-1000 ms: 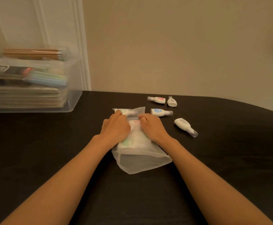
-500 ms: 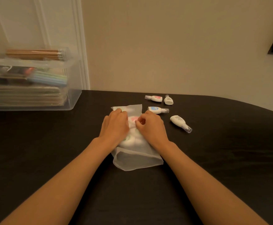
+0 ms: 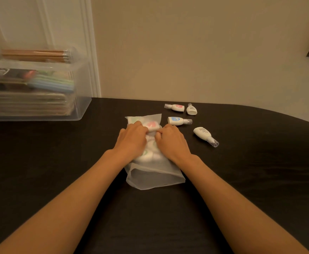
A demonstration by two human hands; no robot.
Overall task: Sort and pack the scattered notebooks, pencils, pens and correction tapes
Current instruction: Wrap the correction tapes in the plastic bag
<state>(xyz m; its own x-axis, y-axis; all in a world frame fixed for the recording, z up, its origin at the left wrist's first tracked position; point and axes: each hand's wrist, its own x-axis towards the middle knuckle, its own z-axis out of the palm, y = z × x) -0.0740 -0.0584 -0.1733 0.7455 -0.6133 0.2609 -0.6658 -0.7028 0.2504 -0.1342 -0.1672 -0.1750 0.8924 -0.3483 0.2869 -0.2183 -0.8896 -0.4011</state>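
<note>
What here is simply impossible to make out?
- Head view: count of packed tapes inside the frosted pouch; left hand, right hand and cloudy plastic cover them.
- Head view: clear box contents, blurred and cut by the left edge.
- Head view: print on the white correction tape, too small.
</note>
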